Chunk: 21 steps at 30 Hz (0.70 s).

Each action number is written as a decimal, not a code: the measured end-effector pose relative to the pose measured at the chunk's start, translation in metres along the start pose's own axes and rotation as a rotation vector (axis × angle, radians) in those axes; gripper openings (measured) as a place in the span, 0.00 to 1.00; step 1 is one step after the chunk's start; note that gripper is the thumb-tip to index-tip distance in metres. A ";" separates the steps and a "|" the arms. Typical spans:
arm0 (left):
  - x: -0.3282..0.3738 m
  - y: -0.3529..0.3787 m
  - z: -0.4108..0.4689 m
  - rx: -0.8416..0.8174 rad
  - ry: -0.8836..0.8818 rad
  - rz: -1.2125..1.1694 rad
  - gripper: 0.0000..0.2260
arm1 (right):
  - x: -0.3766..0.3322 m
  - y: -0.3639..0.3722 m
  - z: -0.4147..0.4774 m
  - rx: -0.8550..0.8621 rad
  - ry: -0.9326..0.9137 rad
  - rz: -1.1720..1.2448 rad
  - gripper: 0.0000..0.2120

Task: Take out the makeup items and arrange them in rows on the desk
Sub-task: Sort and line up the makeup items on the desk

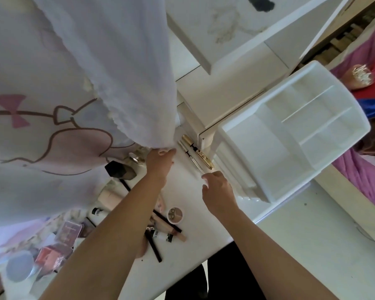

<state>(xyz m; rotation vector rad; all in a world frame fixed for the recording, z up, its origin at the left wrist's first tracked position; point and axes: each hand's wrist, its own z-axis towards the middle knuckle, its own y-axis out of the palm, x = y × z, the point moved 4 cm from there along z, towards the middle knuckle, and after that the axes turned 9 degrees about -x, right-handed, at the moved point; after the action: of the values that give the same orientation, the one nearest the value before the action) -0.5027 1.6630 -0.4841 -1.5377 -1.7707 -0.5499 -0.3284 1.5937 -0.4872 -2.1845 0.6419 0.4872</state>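
My right hand (217,189) reaches forward, thumb and fingertips pinched together on the near end of a slim silver pen (189,156) that lies on the white table (182,260). I judge I am squaring it up with the gold tube (198,155) just beside it, so the 2 lie parallel as the start of a row at the far side of the table.

My left hand (160,163) is just left of them, fingers curled at the hem of a white curtain (95,83). I cannot tell whether they grip the cloth or only push it, probably to hold it off the row.

The pen is thin and silvery with a dark band partway along. The gold tube is thicker and glossy, with black printing at its middle.

Right of both stands a white plastic organiser (290,135) with thin dividers. Nearer me, partly under my left forearm, a round compact (175,215), dark pencils (154,247) and small tubes (168,236) lie crossed in a loose heap, not yet in rows. Further left are a black faceted bottle (119,172) and reddish palettes (67,232).
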 end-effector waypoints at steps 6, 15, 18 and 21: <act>-0.021 -0.039 -0.045 -0.060 0.093 0.354 0.08 | -0.003 0.010 -0.031 -0.038 0.004 -0.107 0.18; -0.104 -0.127 -0.134 0.083 0.287 1.018 0.12 | -0.053 0.073 -0.051 -0.023 -0.145 -0.308 0.19; -0.124 -0.145 -0.163 0.128 0.307 1.076 0.14 | -0.072 0.087 -0.048 0.023 -0.136 -0.342 0.19; -0.148 -0.155 -0.176 0.063 0.273 1.113 0.21 | -0.078 0.098 -0.044 0.043 -0.095 -0.397 0.19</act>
<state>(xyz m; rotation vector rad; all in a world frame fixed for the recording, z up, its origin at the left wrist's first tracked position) -0.6064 1.4076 -0.4589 -1.9750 -0.5341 -0.1131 -0.4423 1.5267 -0.4758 -2.1607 0.1566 0.3583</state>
